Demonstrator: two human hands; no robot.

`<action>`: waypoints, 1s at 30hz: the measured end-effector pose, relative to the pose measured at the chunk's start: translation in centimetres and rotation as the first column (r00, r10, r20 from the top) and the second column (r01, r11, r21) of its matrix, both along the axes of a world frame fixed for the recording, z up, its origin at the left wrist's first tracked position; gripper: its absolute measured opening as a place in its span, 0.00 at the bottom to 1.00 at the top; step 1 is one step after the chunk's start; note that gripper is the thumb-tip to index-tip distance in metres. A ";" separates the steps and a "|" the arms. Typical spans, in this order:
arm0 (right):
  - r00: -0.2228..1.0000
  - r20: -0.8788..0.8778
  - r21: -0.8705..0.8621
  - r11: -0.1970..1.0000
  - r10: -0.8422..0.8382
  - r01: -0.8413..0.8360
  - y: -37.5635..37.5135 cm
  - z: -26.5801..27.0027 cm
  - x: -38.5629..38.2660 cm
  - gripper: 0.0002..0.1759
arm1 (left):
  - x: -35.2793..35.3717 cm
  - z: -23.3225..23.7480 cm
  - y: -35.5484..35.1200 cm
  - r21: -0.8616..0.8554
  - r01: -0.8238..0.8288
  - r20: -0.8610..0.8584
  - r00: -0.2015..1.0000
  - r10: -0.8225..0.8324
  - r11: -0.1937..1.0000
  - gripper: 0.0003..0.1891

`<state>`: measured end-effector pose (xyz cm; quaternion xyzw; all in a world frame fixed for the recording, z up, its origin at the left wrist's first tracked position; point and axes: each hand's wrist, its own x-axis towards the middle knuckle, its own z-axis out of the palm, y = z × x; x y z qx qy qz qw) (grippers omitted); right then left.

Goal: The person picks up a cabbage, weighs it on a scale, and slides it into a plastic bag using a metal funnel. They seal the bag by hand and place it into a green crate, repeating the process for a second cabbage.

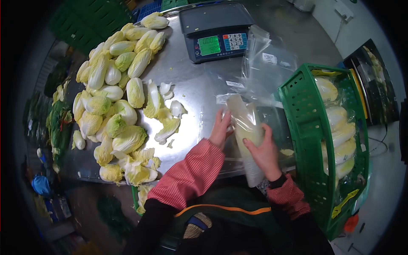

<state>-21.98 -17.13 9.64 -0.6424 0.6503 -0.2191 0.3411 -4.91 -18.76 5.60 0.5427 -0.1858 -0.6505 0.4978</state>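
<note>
A bagged napa cabbage, long and pale in clear plastic, is held at the front edge of the steel table. My left hand closes on its upper left side, the fingertips partly hidden. My right hand grips it from the right, thumb across the front. The lower end of the bag hangs toward my body. Just beyond lie flat clear plastic bags with white labels. Torn cabbage leaves are scattered to the left of my left hand.
A heap of napa cabbages covers the table's left side. At the back stands a digital scale with a lit green display. On the right, a green crate holds several bagged cabbages. More green crates are stacked at the far left.
</note>
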 end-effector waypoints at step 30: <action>0.810 0.413 -0.093 0.904 0.417 -0.417 -6.4 10.9 -1.3 0.06 | 6.1 8.2 3.5 -0.257 -0.265 -0.309 0.934 0.180 0.929 0.11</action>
